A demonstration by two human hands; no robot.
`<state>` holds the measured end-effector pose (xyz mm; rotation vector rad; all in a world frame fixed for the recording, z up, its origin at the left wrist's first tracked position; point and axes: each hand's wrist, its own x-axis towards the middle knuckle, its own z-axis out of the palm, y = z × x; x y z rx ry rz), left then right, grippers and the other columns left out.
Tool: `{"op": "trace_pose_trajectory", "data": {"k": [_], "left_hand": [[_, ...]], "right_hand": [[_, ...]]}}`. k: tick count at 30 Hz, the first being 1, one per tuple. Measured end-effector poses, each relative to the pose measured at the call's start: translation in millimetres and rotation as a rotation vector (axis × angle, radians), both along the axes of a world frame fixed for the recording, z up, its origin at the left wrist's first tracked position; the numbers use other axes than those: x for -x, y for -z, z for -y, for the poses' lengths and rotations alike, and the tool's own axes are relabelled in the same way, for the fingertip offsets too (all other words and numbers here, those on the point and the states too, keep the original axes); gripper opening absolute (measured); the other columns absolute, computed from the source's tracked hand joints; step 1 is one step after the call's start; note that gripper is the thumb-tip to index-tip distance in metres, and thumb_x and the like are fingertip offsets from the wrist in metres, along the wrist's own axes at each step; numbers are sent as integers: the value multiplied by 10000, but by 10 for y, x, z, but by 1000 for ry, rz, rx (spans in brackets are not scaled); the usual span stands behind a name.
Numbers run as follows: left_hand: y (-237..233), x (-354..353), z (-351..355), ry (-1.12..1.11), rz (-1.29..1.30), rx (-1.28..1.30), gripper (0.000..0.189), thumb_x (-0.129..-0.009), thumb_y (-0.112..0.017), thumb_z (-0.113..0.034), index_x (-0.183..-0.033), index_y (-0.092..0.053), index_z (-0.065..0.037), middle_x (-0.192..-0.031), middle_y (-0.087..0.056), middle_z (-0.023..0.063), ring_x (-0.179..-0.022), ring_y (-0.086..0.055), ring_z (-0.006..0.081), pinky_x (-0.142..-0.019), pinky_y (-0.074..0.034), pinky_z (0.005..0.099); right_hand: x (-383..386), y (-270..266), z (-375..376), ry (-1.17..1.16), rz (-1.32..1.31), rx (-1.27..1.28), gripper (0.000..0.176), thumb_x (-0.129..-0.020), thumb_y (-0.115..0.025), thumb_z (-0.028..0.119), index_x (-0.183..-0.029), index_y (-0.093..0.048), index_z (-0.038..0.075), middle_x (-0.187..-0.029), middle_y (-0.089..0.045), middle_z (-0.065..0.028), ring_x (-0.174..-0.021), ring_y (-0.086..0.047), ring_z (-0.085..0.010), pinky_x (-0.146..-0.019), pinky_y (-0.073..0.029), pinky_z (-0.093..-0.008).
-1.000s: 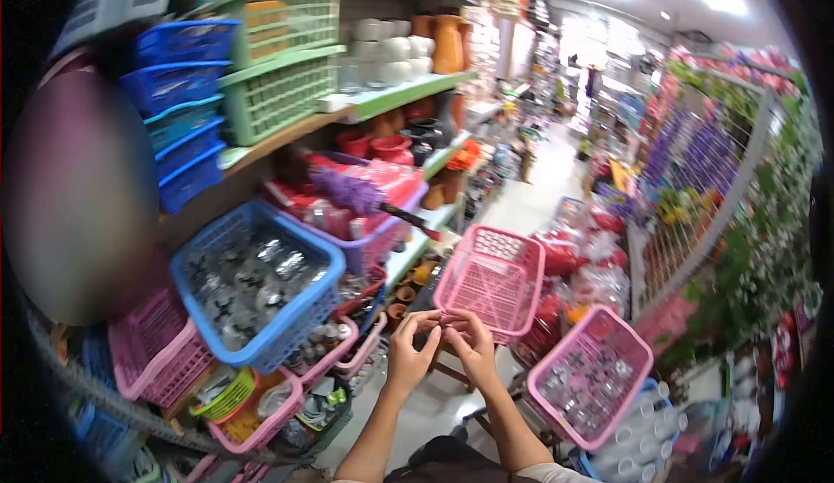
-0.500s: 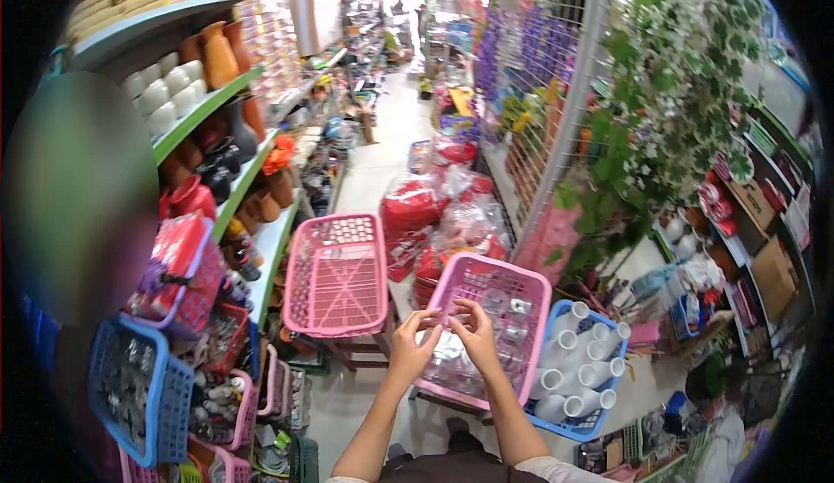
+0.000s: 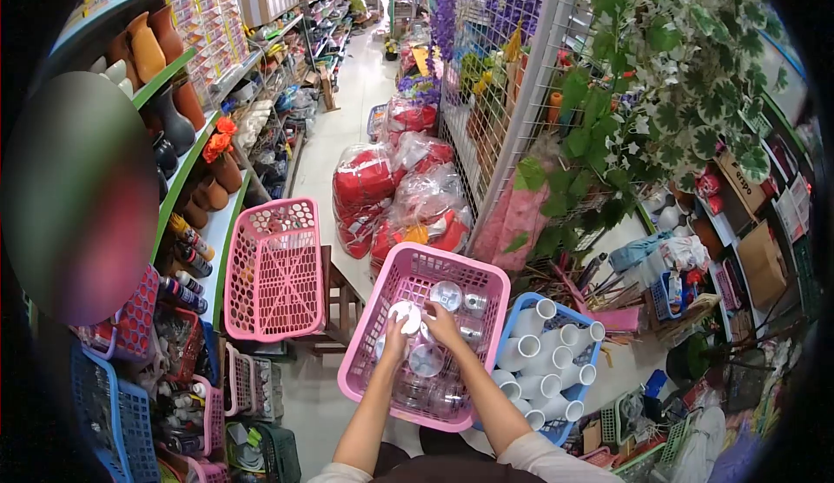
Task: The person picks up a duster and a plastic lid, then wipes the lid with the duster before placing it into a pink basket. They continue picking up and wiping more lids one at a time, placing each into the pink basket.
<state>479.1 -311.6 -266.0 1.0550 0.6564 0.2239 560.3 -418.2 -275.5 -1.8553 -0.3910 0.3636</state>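
Note:
A pink plastic basket (image 3: 499, 309) in front of me holds several clear glass jars (image 3: 426, 360). Both my hands are inside its rim, above the jars. My left hand (image 3: 394, 340) is closed on a white round disc (image 3: 405, 315), whose exact kind I cannot make out. Close by on the right, my right hand (image 3: 445, 327) has its fingers curled together beside the disc. Whatever it pinches, if anything, is too small to name.
A blue basket of white vases (image 3: 540, 386) stands right of the pink one. Left is another pink basket (image 3: 276, 270) on a wooden stool (image 3: 340, 301). Red bundles in plastic (image 3: 417, 188) lie ahead beside a wire rack (image 3: 512, 92). Vase shelves (image 3: 187, 179) line the left.
My hands have gone from fingertips together above the basket down among the jars. The white disc now shows in my left hand. The camera view has shifted, moving the baskets leftward.

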Motion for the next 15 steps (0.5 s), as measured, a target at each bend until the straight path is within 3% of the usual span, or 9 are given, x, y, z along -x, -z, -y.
{"op": "trace_pose_trajectory", "data": {"k": [2,3,4,6,7,10,12,14,15], "left_hand": [[392,-75,-114,-28,62,-8,607,-820,-577,-260,-1305,-328,6,-1202,-457,154,-1015,-524,208,-825,-459,302],[325,-73,-110,-95,-24,-113,491,-845,-519,-287,-1251,-432,-24,-1055,-582,91,-963,-556,151,-797,-441,289],[384,-97,-151,-102,-30,-111,491,-845,-519,-287,-1251,-432,-24,-1055,-582,91,-963,-556,151,-797,-441,289],[585,-164,-284,26,-61,159,481,-841,-517,-278,-1242,-446,-22,-1075,-581,104,-990,-551,174,-842,-419,283],[569,-193,-283,42,-77,93,562,-817,-531,-324,-1265,-419,-5,-1211,-501,141,-1116,-481,218,-914,-379,313],[-118,-143,-151,74,-266,-102,551,-780,-583,-271,-1207,-426,39,-1077,-555,147,-1002,-522,215,-813,-428,315],[345,-210,-211,6,-261,-225,613,-741,-611,-300,-1210,-427,50,-1108,-538,191,-1013,-522,243,-883,-404,341],[263,-212,-228,93,-138,34,705,-716,-641,-282,-1268,-363,57,-1169,-493,230,-1103,-464,297,-956,-357,366],[268,-237,-243,87,-199,-290,654,-770,-594,-269,-1290,-346,39,-1234,-436,187,-1152,-417,277,-993,-319,350]], "right_hand": [[-110,117,-140,-48,110,116,431,-785,-611,161,-1161,-523,-30,-1073,-593,-221,-1018,-578,-310,-875,-452,-377],[-174,184,-193,-94,100,155,447,-761,-606,191,-1135,-531,-42,-1106,-565,-244,-1068,-539,-343,-900,-421,-425],[-204,252,-245,-102,95,156,447,-761,-606,191,-1135,-531,-42,-1106,-565,-244,-1068,-539,-343,-900,-421,-425],[-225,365,-354,-192,201,570,414,-743,-561,178,-1087,-551,-54,-1113,-562,-216,-1047,-516,-380,-902,-416,-437],[-214,424,-400,-194,178,676,386,-740,-560,192,-1047,-569,-44,-1130,-546,-202,-1056,-490,-384,-888,-413,-458],[-140,335,-411,-180,140,766,383,-746,-560,209,-1039,-575,-37,-1172,-527,-194,-1086,-474,-366,-877,-416,-473],[-124,228,-415,-158,141,734,394,-757,-552,223,-1049,-552,-41,-1135,-543,-205,-1053,-489,-381,-859,-424,-479],[-134,191,-411,-3,61,580,389,-772,-561,223,-1050,-513,-43,-1046,-574,-222,-963,-534,-401,-812,-447,-469],[-128,176,-410,75,60,473,360,-784,-595,216,-1027,-476,-21,-946,-596,-224,-869,-568,-411,-761,-459,-441]]}}
